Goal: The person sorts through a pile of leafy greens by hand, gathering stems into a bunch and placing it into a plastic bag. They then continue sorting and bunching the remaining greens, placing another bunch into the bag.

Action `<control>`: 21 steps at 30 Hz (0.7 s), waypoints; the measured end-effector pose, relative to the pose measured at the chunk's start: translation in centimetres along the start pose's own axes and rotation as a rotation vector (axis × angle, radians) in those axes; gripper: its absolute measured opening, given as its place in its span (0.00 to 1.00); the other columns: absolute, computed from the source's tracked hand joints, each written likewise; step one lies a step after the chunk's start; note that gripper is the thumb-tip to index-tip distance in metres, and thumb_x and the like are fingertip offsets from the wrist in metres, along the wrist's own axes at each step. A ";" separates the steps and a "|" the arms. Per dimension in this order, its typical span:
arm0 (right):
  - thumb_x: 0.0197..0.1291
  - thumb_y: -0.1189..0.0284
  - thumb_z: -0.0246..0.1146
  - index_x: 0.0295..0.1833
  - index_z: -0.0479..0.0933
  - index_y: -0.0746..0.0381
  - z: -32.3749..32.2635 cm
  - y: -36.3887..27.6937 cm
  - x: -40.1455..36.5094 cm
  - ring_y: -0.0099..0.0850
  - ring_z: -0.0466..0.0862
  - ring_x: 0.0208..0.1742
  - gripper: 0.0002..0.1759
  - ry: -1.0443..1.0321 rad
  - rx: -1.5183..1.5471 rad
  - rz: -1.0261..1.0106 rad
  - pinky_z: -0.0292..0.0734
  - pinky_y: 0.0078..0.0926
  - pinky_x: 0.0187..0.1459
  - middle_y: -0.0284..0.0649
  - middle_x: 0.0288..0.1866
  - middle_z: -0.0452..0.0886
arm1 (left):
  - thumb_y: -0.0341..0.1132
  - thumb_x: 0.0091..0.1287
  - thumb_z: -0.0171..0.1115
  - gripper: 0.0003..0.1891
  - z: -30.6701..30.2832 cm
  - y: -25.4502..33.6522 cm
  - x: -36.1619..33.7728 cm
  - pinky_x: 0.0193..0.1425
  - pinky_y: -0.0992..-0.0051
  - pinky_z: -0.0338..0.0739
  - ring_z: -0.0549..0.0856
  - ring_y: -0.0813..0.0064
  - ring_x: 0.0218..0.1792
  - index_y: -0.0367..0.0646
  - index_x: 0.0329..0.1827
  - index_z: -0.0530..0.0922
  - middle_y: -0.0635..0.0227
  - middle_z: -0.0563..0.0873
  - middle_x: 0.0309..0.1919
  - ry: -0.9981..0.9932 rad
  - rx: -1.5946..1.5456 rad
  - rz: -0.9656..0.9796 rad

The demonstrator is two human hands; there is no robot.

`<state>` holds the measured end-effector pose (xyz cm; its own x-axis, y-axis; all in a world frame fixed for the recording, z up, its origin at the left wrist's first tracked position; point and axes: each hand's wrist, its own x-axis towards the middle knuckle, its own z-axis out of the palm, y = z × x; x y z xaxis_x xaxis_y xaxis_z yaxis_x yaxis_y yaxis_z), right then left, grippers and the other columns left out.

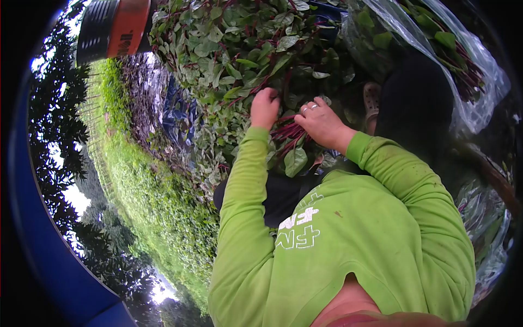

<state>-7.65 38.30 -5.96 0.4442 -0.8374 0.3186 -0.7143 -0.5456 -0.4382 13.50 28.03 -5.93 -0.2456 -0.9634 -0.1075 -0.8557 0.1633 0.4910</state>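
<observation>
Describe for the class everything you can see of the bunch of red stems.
The bunch of red stems is a loose sheaf of thin, smooth-looking, purplish stalks, with a broad green leaf at its near side. It lies aslant in front of the green shirt. The right hand covers one end, apparently gripping it. The left hand is close beside it; contact is unclear.

A dark drum [111,30] with an orange band [128,24] and black letters is near a wrinkled blue sheet [177,114]. There is a field [158,201] of low green plants. Dark trees [57,103] grow farther off, and white sky [76,200] peeks through them.
</observation>
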 end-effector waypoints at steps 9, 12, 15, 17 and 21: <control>0.63 0.70 0.59 0.49 0.80 0.55 -0.7 0.1 -0.1 0.41 0.84 0.54 0.10 -0.083 0.032 0.013 0.72 0.50 0.66 0.43 0.44 0.82 | 0.24 0.59 0.65 0.20 1.1 0.7 2.0 0.52 0.72 0.81 0.88 0.70 0.43 0.33 0.57 0.84 0.63 0.90 0.42 -0.109 -0.514 -0.219; 0.64 0.70 0.59 0.49 0.80 0.55 -0.3 0.0 0.0 0.41 0.85 0.52 0.10 -0.032 0.048 0.001 0.72 0.50 0.64 0.43 0.43 0.83 | 0.22 0.59 0.63 0.23 -0.5 -0.3 1.1 0.53 0.78 0.80 0.86 0.79 0.45 0.32 0.60 0.83 0.68 0.90 0.47 -0.192 -0.694 -0.257; 0.65 0.70 0.59 0.51 0.80 0.56 -0.3 0.0 -0.1 0.41 0.85 0.52 0.11 -0.040 0.052 0.011 0.72 0.52 0.65 0.43 0.44 0.83 | 0.21 0.61 0.63 0.26 -1.4 -0.8 0.3 0.54 0.80 0.80 0.86 0.80 0.47 0.34 0.65 0.82 0.68 0.89 0.52 -0.260 -0.814 -0.216; 0.65 0.70 0.58 0.51 0.80 0.56 -0.3 0.0 0.0 0.41 0.85 0.52 0.11 -0.049 0.050 0.014 0.71 0.53 0.66 0.43 0.44 0.83 | 0.20 0.64 0.63 0.26 -2.2 -0.4 -0.1 0.56 0.80 0.80 0.87 0.80 0.49 0.35 0.68 0.81 0.68 0.89 0.54 -0.325 -0.853 -0.256; 0.65 0.70 0.58 0.53 0.80 0.55 -0.1 0.0 -0.1 0.41 0.85 0.52 0.12 -0.054 0.045 0.024 0.71 0.53 0.67 0.43 0.44 0.83 | 0.23 0.72 0.63 0.20 -3.9 2.6 -1.1 0.59 0.79 0.81 0.87 0.81 0.51 0.35 0.67 0.82 0.69 0.90 0.53 -0.362 -0.949 -0.283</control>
<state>-7.75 38.39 -5.91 0.4570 -0.8499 0.2622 -0.7002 -0.5256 -0.4831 13.28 28.69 -1.17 -0.3481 -0.7939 -0.4985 -0.2339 -0.4414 0.8663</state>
